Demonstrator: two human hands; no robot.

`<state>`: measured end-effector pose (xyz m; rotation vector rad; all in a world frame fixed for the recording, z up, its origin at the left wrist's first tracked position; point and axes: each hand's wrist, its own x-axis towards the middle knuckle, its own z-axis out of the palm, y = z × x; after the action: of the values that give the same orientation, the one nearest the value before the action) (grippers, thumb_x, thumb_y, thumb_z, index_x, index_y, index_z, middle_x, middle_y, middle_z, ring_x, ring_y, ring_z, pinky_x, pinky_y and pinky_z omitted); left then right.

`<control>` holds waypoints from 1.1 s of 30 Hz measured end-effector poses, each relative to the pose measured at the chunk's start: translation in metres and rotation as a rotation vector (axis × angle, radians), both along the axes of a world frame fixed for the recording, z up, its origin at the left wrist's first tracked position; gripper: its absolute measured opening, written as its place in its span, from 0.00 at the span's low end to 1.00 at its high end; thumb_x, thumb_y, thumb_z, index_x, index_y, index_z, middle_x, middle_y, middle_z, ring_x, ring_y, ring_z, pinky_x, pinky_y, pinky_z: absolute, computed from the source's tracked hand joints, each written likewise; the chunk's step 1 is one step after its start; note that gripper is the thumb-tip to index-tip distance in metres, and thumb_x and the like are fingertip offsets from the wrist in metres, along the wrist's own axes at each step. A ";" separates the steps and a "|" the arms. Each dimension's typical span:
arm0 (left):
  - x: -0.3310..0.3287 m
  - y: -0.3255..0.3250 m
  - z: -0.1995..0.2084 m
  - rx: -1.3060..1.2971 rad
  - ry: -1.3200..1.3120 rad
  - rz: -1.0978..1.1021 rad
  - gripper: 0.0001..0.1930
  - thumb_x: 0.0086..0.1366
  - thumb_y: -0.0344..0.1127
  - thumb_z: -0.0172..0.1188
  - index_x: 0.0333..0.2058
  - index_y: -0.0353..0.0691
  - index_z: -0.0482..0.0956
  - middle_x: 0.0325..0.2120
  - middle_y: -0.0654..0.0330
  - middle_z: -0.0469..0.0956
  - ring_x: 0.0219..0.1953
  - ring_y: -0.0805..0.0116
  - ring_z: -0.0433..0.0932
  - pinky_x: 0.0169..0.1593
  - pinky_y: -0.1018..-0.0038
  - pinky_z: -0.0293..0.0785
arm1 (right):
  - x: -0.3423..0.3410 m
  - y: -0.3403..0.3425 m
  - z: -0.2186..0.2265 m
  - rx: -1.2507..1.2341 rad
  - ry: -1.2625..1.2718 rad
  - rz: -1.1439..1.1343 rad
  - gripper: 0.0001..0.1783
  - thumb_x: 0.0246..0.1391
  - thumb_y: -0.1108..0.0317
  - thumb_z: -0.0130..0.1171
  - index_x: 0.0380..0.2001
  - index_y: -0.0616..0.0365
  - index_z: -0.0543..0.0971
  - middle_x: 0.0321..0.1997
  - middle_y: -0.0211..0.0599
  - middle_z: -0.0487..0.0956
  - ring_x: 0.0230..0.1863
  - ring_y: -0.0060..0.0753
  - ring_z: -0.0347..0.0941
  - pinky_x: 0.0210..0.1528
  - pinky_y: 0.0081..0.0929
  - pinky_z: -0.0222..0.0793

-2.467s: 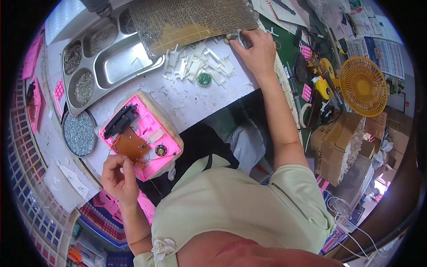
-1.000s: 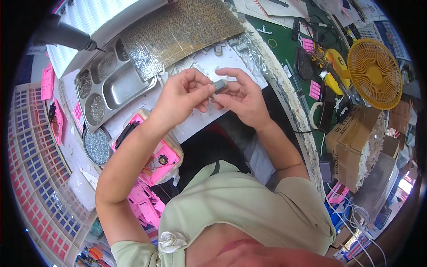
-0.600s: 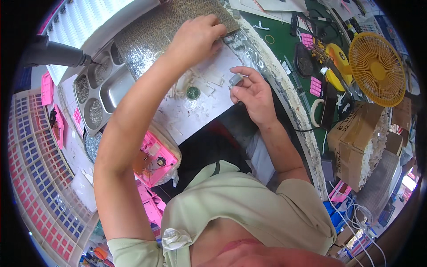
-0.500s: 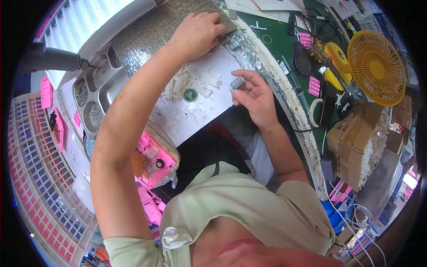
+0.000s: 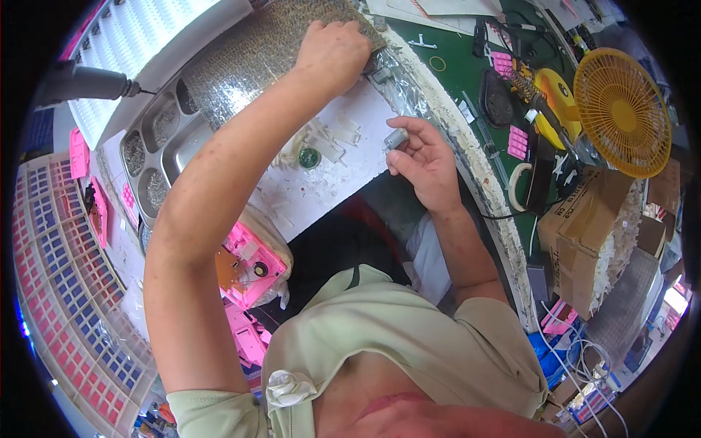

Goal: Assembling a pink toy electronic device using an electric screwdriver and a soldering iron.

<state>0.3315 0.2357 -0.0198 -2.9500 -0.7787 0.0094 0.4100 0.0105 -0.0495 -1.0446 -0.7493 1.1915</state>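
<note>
- Motor (image 5: 396, 139), small, grey and metal-cased, sits tilted in the right hand, to the right of the green disc (image 5: 309, 158) and a little farther from the body, raised over the edge of the worktop (image 5: 314, 193).
- Right hand (image 5: 429, 162): grip closed on that motor, the thumb below and the index finger above, the remaining fingers loosely curled. The palm faces inward, and the forearm rises from a bent elbow on the near right of the disc.
- Left hand (image 5: 332, 52): reaching well beyond the disc, back of the hand upward, knuckles bent over the near corner of the patterned brown sheet (image 5: 244, 62). The fingertips are hidden, so I cannot tell whether this grip is open or holding anything.
- Left arm: elbow bent on the near left of the disc, forearm slanting up past its left side and across part of the sheet.
- White plastic pieces (image 5: 330, 149) lie scattered around the disc.
- Pink casing (image 5: 272, 260) rests on the near left of the disc; the steel compartment tray (image 5: 182, 146) stands farther left, partly behind the forearm.
</note>
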 end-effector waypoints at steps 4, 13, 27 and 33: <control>0.005 0.001 0.003 -0.085 0.010 0.092 0.10 0.58 0.33 0.63 0.38 0.43 0.88 0.44 0.56 0.82 0.50 0.57 0.82 0.53 0.58 0.73 | 0.000 -0.002 0.000 0.029 -0.002 -0.005 0.25 0.58 0.82 0.61 0.60 0.64 0.72 0.40 0.29 0.78 0.36 0.16 0.72 0.38 0.15 0.70; -0.001 0.007 -0.002 -0.188 -0.107 0.119 0.12 0.60 0.34 0.62 0.41 0.42 0.88 0.45 0.54 0.84 0.48 0.55 0.84 0.51 0.58 0.75 | -0.003 -0.003 0.004 -0.003 -0.052 -0.023 0.26 0.58 0.82 0.60 0.60 0.63 0.72 0.40 0.29 0.77 0.36 0.16 0.72 0.38 0.17 0.72; 0.000 0.015 -0.016 -0.161 -0.141 0.006 0.11 0.62 0.31 0.60 0.41 0.42 0.87 0.45 0.54 0.84 0.48 0.56 0.84 0.51 0.58 0.76 | -0.013 0.000 0.013 -0.033 -0.140 0.012 0.25 0.58 0.80 0.62 0.59 0.64 0.72 0.38 0.29 0.78 0.35 0.16 0.72 0.39 0.16 0.70; 0.001 0.013 -0.015 -0.076 -0.082 -0.054 0.11 0.59 0.32 0.64 0.40 0.43 0.87 0.44 0.53 0.83 0.47 0.58 0.85 0.50 0.59 0.76 | -0.012 -0.002 0.011 -0.025 -0.123 0.014 0.25 0.58 0.82 0.62 0.59 0.64 0.72 0.38 0.29 0.78 0.35 0.16 0.72 0.39 0.15 0.70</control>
<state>0.3326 0.2484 -0.0350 -3.0602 -0.7234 -0.0878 0.3982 0.0086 -0.0383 -1.1431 -0.8405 1.1593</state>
